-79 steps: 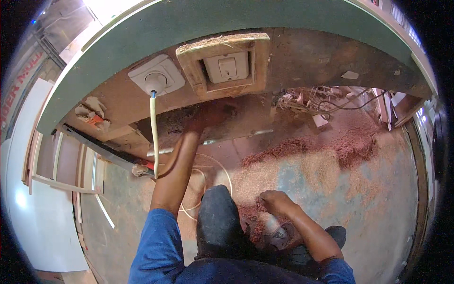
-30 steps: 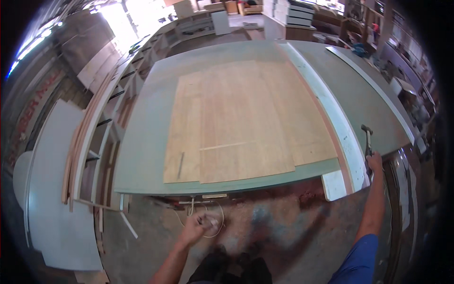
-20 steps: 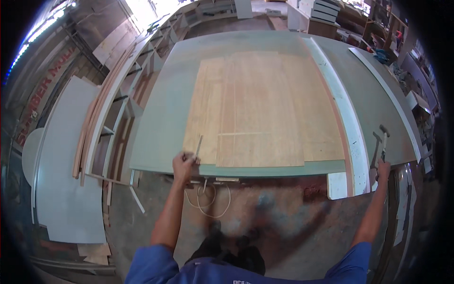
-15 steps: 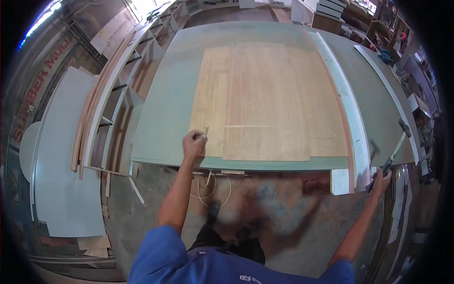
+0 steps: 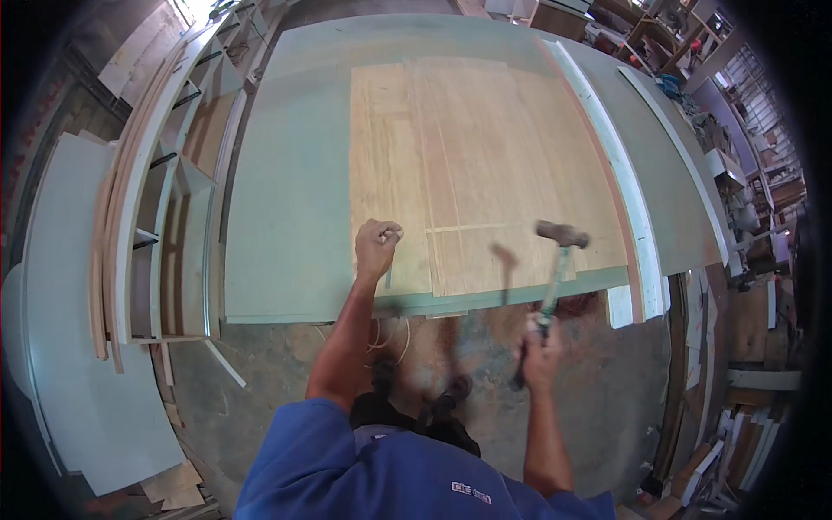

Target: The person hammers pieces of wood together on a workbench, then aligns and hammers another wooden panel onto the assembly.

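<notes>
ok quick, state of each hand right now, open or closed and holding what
Left hand: closed, above the plywood; cannot tell if its grip holds something small.
Right hand: closed, holding the hammer.

Worn: a plain blue shirt (image 5: 390, 481) with short, loose-cut sleeves (image 5: 299, 446), bearing a small white rectangular print (image 5: 471, 492) on the front. Left hand (image 5: 378, 248) and right hand (image 5: 542, 351) bare. Dark trousers (image 5: 390, 412); dark footwear (image 5: 452, 395), detail obscured by shadow.
</notes>
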A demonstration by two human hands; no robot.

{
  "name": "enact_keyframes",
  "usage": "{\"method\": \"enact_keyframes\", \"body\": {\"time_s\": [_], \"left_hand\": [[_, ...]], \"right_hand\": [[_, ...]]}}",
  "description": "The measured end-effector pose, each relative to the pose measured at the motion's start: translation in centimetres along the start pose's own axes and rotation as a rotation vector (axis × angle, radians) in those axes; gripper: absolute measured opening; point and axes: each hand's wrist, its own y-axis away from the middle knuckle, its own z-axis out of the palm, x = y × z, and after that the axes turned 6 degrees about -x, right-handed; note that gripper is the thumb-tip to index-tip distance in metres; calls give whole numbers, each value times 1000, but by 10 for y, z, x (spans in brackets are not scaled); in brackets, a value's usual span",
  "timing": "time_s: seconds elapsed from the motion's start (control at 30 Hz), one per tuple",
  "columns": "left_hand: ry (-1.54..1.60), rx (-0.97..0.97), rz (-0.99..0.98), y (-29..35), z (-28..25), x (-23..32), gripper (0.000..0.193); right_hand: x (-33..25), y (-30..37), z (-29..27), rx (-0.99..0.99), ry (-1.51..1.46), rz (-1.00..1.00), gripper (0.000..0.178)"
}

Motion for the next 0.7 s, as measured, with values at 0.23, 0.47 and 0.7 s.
{"method": "enact_keyframes", "body": {"time_s": [0.23, 0.47, 0.7], "left_hand": [[-141, 24, 65, 2, -12, -6, 12], [-206, 29, 137, 2, -4, -8, 16], [-232, 40, 156, 4, -3, -9, 18]], "right_hand": [[-26, -30, 113, -237, 503, -32, 30], [-15, -48, 141, -225, 679, -219, 39], [-14, -53, 148, -267, 776, -130, 40]]}}
